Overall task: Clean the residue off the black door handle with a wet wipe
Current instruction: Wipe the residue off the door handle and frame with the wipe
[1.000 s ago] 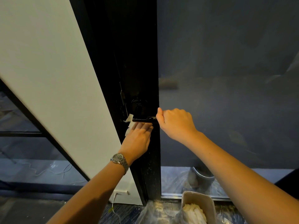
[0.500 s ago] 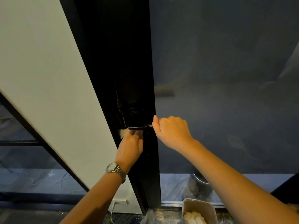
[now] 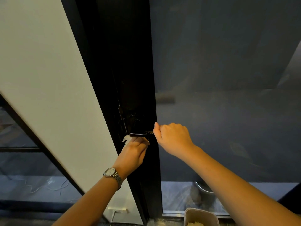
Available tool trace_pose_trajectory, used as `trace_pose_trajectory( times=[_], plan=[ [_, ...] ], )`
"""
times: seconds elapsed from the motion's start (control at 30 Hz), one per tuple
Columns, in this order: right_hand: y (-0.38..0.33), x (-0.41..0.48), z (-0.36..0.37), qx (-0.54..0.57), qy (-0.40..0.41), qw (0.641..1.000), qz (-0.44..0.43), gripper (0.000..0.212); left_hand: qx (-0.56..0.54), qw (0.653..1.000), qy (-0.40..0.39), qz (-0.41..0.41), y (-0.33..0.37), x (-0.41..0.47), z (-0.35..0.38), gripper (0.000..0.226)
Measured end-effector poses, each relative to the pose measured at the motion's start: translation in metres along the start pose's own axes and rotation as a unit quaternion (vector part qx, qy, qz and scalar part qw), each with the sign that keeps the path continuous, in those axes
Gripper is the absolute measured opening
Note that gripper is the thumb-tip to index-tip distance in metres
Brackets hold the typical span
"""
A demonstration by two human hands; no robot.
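Note:
The black door handle juts out horizontally from the edge of a black door. My left hand, with a watch on its wrist, is just under the handle and holds a white wet wipe against its underside; a corner of the wipe sticks out to the left. My right hand is closed around the handle's right end at the door edge. Most of the wipe is hidden by my fingers.
A white wall panel runs along the left of the door, with dark frosted glass on the right. On the floor stands a container with pale crumpled material. A wall socket with a cable is low down.
My left hand with the wipe has shifted along the underside of the handle, its fingers curling tighter under it. My right hand has kept its grip on the handle's end.

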State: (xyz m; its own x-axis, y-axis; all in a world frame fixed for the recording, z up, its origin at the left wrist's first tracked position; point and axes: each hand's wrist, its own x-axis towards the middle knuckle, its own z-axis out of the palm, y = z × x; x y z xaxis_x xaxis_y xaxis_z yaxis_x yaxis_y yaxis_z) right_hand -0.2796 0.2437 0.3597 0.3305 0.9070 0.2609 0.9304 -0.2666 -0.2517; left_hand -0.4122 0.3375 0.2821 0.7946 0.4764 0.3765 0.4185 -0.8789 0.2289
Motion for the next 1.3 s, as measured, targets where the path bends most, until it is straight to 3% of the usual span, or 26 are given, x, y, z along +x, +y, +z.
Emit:
trace_pose_trajectory(
  times=[0.3,0.5,0.67,0.73,0.9,1.03,1.2,1.3],
  plan=[
    [0.001,0.001,-0.001,0.009,-0.004,1.0,-0.009,0.057,0.022,0.994,-0.101,-0.029,-0.005,0.014,-0.013,0.04],
    [-0.001,-0.004,0.001,0.017,-0.002,1.0,0.002,0.056,0.005,0.997,-0.06,-0.049,0.003,0.009,-0.005,0.031],
    [-0.001,-0.002,-0.002,0.019,-0.001,1.0,0.01,0.057,-0.047,0.99,0.026,-0.134,0.002,0.008,-0.006,0.028],
    [-0.001,-0.001,-0.001,0.015,0.001,1.0,0.006,0.057,-0.029,0.993,0.034,-0.109,0.003,0.005,-0.003,0.027],
    [-0.001,-0.002,-0.002,0.016,-0.004,1.0,0.008,0.056,0.076,0.993,-0.026,0.084,-0.007,-0.002,-0.003,0.029],
    [-0.001,-0.003,0.0,0.014,-0.001,1.0,0.005,0.056,0.004,1.0,0.0,-0.001,-0.001,-0.003,-0.001,0.021],
    [-0.002,-0.004,-0.001,0.013,-0.001,1.0,0.005,0.056,0.089,0.993,-0.052,0.052,0.001,0.004,-0.001,0.019],
    [-0.002,-0.003,-0.002,0.014,0.001,1.0,0.004,0.056,0.044,0.997,-0.057,0.034,-0.003,0.01,-0.008,0.029]
  ],
)
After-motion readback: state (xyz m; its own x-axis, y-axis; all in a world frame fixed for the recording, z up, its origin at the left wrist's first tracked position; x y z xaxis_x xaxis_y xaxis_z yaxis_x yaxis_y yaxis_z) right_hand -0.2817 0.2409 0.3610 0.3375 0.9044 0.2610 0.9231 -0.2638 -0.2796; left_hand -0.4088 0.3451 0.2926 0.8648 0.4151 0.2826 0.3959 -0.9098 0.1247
